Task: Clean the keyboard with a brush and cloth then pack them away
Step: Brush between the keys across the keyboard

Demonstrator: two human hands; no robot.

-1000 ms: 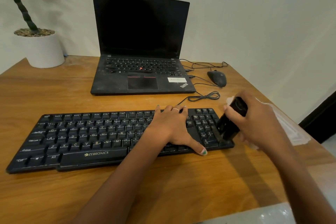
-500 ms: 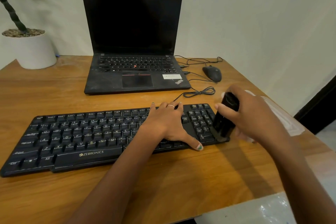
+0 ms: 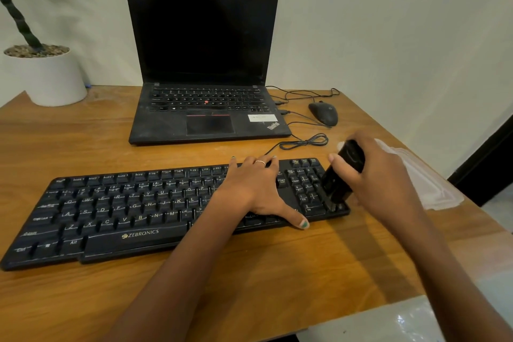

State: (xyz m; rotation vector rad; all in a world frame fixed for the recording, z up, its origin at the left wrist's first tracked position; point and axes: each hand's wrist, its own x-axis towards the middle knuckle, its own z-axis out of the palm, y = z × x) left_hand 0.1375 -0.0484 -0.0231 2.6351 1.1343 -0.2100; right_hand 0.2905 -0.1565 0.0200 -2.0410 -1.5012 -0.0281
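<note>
A black Zebronics keyboard (image 3: pixel 116 211) lies across the near part of the wooden desk (image 3: pixel 277 272). My left hand (image 3: pixel 258 189) rests flat on its right-centre keys, fingers spread, thumb at the front edge. My right hand (image 3: pixel 380 175) grips a black brush (image 3: pixel 342 175), its bristle end down on the lower right corner of the number pad. A white cloth (image 3: pixel 424 180) lies on the desk just right of that hand, partly hidden by it.
An open black laptop (image 3: pixel 205 69) stands behind the keyboard. A black mouse (image 3: pixel 323 113) and its looped cable (image 3: pixel 305 143) lie to the laptop's right. A white plant pot (image 3: pixel 48 78) sits at the far left. The desk's right edge runs close to the cloth.
The brush has stayed on the number pad's right side, shifting slightly along its keys. My left hand has kept its place on the keyboard. The camera has moved a little.
</note>
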